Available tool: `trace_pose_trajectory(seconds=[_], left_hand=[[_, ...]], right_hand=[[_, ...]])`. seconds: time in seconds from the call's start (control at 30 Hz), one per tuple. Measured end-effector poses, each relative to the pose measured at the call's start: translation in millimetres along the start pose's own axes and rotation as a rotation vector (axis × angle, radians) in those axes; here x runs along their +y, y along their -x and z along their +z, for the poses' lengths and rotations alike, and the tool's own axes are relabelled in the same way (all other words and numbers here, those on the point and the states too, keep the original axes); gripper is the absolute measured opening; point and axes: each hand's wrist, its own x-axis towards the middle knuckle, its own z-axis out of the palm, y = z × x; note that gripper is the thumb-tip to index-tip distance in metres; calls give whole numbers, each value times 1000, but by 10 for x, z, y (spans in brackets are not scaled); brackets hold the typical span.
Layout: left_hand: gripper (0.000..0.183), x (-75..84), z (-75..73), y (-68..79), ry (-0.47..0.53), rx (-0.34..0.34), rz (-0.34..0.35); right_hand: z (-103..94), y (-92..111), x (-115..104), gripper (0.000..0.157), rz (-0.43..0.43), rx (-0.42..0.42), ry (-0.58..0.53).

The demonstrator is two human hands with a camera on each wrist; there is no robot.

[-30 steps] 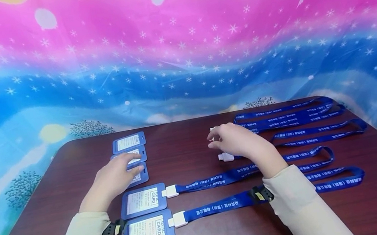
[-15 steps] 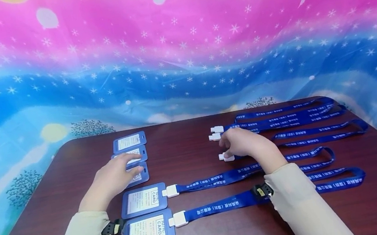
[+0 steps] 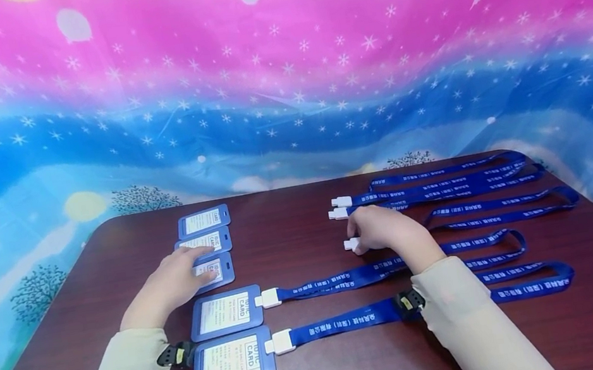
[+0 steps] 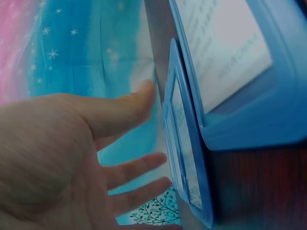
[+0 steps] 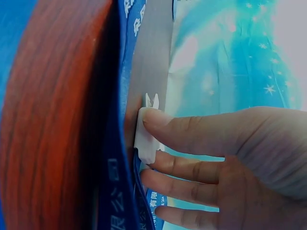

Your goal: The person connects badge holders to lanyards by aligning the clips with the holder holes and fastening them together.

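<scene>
My left hand [image 3: 173,281] is over the left column of blue badge holders, fingers spread. Its fingertips overlap the second holder [image 3: 217,239] from the back, and its thumb overlaps the third holder [image 3: 224,269]. In the left wrist view that thumb and the fingers stretch out beside the holders' edges, gripping none. My right hand [image 3: 386,229] pinches the white plastic clip [image 5: 147,141] of a blue lanyard, thumb on its face; the clip's prongs [image 5: 152,100] stick out past the thumb. The lanyard strap [image 3: 475,223] runs off to the right.
Nearer the front lie two badge holders [image 3: 226,312] joined to lanyards [image 3: 352,324] by white clips. The farthest holder [image 3: 203,221] lies unattached. Two more white clips [image 3: 340,202] with lanyards lie at the back right of the dark wooden table [image 3: 280,232]. A patterned cloth [image 3: 281,85] hangs behind.
My right hand has come down and nearer from the back clips onto the third clip, its fingers now bent on it. My left hand has shifted slightly left and down over the holders.
</scene>
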Motion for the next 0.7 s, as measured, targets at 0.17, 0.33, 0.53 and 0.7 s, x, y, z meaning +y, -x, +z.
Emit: trace_pose_trajectory(seconds=[0.17, 0.33, 0.53, 0.7], left_hand=[[57, 1, 50, 0, -18, -9, -30], [56, 48, 81, 5, -37, -10, -43], [56, 118, 89, 39, -41, -28, -34], [53, 169, 125, 54, -47, -19, -20]], right_hand=[[1, 0, -3, 22, 7, -4, 10], [6, -2, 1, 21, 6, 1, 21], [21, -12, -11, 17, 13, 9, 33], [34, -3, -43, 13, 17, 12, 37]])
